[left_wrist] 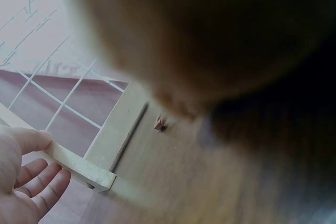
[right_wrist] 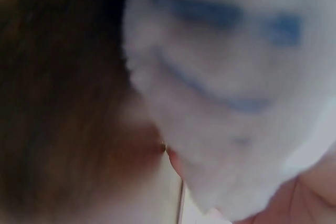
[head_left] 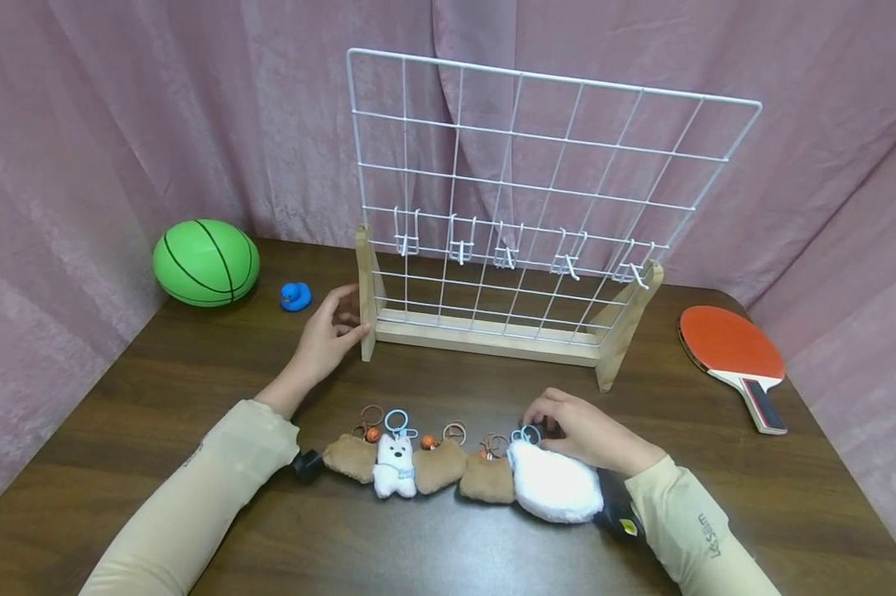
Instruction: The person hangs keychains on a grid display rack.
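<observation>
A white wire grid rack (head_left: 492, 174) stands upright on wooden legs. My left hand (head_left: 333, 327) holds its left wooden leg (head_left: 366, 298), the thumb on one side and the fingers on the other; the left wrist view shows the thumb on the leg (left_wrist: 79, 163). My right hand (head_left: 577, 426) pinches the light blue ring (head_left: 525, 434) of a white plush keychain (head_left: 555, 484). That plush (right_wrist: 210, 77) fills much of the right wrist view, blurred. Left of it lie a brown plush keychain (head_left: 487, 480), another brown one (head_left: 440, 466), a small white bear keychain (head_left: 395, 468) and a further brown one (head_left: 351, 458).
Several white hooks (head_left: 505, 257) hang in a row on the grid. A green ball (head_left: 206, 263) and a blue rubber duck (head_left: 294, 296) sit at the left. A red table tennis paddle (head_left: 732, 343) lies at the right. Pink curtains (head_left: 291, 108) hang behind the table.
</observation>
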{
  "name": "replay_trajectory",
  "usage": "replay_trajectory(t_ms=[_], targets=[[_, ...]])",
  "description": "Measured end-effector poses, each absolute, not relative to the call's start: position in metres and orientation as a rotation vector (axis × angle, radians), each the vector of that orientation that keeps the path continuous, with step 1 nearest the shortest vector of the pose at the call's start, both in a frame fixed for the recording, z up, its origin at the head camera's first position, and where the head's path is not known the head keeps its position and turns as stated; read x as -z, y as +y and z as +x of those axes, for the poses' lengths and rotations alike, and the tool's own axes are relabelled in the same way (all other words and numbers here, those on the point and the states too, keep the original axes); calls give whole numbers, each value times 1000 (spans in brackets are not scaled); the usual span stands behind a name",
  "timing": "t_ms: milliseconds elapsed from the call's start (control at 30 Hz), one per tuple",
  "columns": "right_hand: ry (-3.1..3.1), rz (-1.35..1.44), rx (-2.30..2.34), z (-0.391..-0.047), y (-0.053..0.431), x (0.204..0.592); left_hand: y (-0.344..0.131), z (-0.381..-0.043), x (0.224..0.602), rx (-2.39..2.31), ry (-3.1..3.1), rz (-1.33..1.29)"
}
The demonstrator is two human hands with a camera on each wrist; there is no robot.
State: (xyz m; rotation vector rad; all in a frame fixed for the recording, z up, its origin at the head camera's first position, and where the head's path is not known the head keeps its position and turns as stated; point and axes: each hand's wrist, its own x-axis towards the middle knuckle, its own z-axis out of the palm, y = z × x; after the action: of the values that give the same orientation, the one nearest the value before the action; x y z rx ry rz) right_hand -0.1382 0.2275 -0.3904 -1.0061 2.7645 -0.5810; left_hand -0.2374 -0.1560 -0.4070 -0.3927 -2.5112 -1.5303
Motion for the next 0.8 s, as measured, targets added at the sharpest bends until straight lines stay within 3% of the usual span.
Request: replay_trajectory(t_ms=[800], targets=[[2658,-887,754,-133,233,373,-156,-237,407,1577,-2505,-394]])
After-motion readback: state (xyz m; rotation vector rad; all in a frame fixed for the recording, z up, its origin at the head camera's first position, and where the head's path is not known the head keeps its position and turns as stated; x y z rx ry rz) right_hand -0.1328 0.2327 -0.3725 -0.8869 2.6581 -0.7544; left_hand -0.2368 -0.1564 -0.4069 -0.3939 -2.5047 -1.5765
